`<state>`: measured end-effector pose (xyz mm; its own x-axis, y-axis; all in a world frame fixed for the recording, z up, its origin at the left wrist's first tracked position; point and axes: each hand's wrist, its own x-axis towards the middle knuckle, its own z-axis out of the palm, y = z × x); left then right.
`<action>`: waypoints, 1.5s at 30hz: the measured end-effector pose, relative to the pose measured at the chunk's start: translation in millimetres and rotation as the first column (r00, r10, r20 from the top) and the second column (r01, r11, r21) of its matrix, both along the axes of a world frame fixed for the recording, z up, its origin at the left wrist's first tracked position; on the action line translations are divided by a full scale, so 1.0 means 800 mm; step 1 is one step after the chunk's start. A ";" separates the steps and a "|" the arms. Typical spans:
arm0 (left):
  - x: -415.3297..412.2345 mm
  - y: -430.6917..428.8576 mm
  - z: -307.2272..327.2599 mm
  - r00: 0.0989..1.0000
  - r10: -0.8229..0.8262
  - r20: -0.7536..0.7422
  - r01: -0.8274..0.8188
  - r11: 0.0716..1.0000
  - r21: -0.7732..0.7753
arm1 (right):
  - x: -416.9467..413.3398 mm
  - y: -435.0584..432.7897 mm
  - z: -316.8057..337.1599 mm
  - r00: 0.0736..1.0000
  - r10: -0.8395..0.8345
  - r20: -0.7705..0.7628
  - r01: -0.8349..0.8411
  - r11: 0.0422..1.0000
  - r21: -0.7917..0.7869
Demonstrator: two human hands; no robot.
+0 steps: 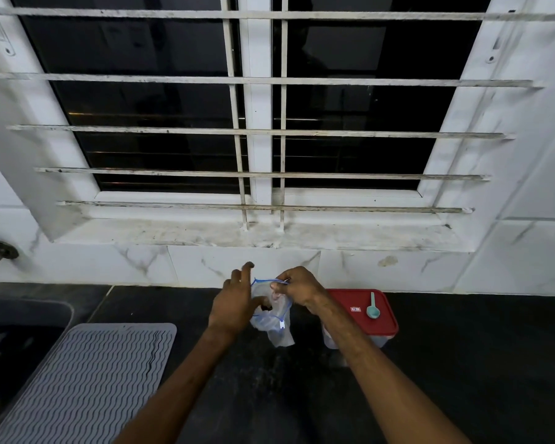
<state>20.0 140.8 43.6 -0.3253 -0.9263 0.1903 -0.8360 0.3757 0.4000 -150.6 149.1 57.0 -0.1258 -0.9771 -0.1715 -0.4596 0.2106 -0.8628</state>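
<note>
"So, where is the zip bag [273, 320] sitting right now?"

"Well, it isn't sitting. It is hanging above the black counter [462, 363], around the middle of the scene, with both hands holding it up on the near side of the tiled wall [186, 267]."

"How is the left hand [234, 304] gripping it?"

"Its thumb is hooking over the left edge of the bag's mouth, while the forefinger [248, 267] is sticking up toward the far side and the other fingers are lying loosely curved. Whether those fingers are touching the plastic, I cannot tell."

"And the right hand [298, 290]?"

"It is pinching the blue zip strip [263, 280] at the far right of the mouth with its fingers curled in tight, so the mouth is gaping open between the two hands. The clear body of the bag is drooping down toward the near side."

"What is lying around it?"

"A red-lidded tub [350, 299] is standing just right of the bag, partly behind the right forearm, and a teal scoop [373, 310] is resting on that lid. A grey ribbed mat [87, 379] is lying on the near left, with a dark sink [20, 322] beyond its left edge. A barred window [257, 123] is rising on the far side — its glass is looking black."
</note>
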 end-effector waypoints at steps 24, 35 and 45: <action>-0.042 -0.003 0.028 0.112 0.715 -0.690 0.318 0.632 0.706 | 0.014 0.009 -0.001 0.977 -0.048 -0.206 -0.015 0.956 -0.294; 0.001 -0.021 0.006 0.894 0.131 -0.428 0.045 0.925 0.376 | -0.010 0.004 0.000 0.991 -0.042 -0.124 0.039 0.999 -0.030; 0.003 -0.018 -0.032 0.890 0.405 -0.211 -0.159 0.708 0.687 | 0.005 -0.001 -0.027 0.947 -0.033 -0.320 0.060 0.995 0.075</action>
<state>22.1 126.1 18.2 -0.0605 -0.8979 -0.4361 -0.6330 -0.3033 0.7123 -146.9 148.4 35.1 -0.2322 -0.9529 -0.1954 -0.6954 0.3030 -0.6516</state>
